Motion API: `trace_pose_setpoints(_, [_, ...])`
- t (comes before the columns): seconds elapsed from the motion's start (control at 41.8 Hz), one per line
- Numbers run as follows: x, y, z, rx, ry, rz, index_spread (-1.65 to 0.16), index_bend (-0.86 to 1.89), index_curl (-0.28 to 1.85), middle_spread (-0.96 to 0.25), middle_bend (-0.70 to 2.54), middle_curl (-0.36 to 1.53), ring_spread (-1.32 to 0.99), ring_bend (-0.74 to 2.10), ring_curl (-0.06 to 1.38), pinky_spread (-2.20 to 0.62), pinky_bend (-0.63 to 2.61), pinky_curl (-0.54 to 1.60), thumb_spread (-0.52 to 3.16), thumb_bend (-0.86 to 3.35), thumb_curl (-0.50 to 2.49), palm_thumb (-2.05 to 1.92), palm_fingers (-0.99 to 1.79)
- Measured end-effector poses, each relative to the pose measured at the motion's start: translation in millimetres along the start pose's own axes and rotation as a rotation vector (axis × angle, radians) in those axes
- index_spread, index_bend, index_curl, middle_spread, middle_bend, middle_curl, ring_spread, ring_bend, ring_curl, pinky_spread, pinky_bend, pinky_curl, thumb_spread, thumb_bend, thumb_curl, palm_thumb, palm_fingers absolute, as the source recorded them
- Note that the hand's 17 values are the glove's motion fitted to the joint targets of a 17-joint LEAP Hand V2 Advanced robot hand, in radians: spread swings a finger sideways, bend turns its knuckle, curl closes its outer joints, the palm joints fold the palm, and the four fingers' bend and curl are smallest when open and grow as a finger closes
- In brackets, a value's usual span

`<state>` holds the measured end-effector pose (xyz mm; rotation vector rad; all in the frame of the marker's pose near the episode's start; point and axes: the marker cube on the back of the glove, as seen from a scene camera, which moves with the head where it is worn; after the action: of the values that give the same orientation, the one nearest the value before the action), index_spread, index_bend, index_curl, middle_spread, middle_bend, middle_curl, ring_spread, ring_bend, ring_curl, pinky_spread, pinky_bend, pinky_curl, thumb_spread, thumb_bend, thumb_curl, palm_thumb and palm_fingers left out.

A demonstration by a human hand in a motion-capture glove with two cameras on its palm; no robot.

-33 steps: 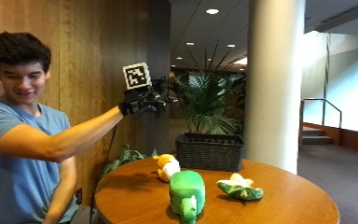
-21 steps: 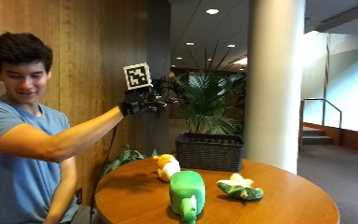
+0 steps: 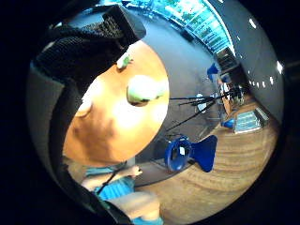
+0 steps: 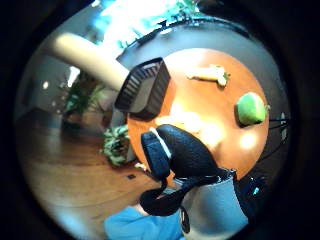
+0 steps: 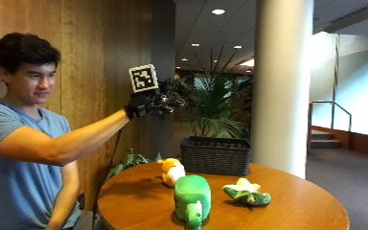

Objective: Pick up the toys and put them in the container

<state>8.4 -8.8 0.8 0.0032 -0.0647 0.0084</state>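
Grip (image 5: pixel 151 103) raised high above table (image 5: pixel 299 211), holding nothing, fingers unclear.

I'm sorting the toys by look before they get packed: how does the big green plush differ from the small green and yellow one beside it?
The big green plush is larger and nearly all green; the small green and yellow toy is smaller, with pale yellow on top of its green. The big green plush sits nearer the table's front edge, the small toy further back. Both lie on the table, outside the dark woven basket, untouched.

there are no words to read here. no numbers, labels or signs can be read on any thing.
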Motion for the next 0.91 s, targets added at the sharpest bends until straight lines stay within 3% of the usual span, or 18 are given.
trace_pose_setpoints(0.191, [-12, -5, 13, -0.035, 0.01, -0.179, -0.31, 0.11, 0.17, -0.01, 0.22, 0.26, -0.01, 0.32, 0.16, 0.06, 0.95, 0.33, 1.21, -0.04, 0.14, -0.05, 0.01])
trace_pose_setpoints(0.287, [-31, -13, 24, -0.068, -0.039, -0.055, -0.3, 0.1, 0.17, -0.01, 0.22, 0.28, -0.01, 0.35, 0.17, 0.06, 0.99, 0.34, 1.19, -0.04, 0.15, -0.05, -0.03])
trace_pose_setpoints(0.502, [-61, -22, 66, -0.16, 0.007, 0.04, -0.29, 0.08, 0.16, 0.01, 0.18, 0.3, 0.0, 0.38, 0.19, 0.06, 1.11, 0.37, 1.16, -0.04, 0.17, -0.04, -0.08])
trace_pose_setpoints(0.598, [-67, -20, 97, -0.227, 0.113, -0.042, -0.28, 0.08, 0.15, 0.02, 0.16, 0.29, 0.01, 0.36, 0.19, 0.06, 1.17, 0.39, 1.15, -0.04, 0.18, -0.04, -0.14])
trace_pose_setpoints(0.908, [-111, -2, 191, -0.442, 0.019, -0.099, -0.26, 0.04, 0.12, 0.05, 0.11, 0.25, 0.04, 0.28, 0.2, 0.07, 1.32, 0.42, 1.04, -0.05, 0.21, -0.04, -0.3])
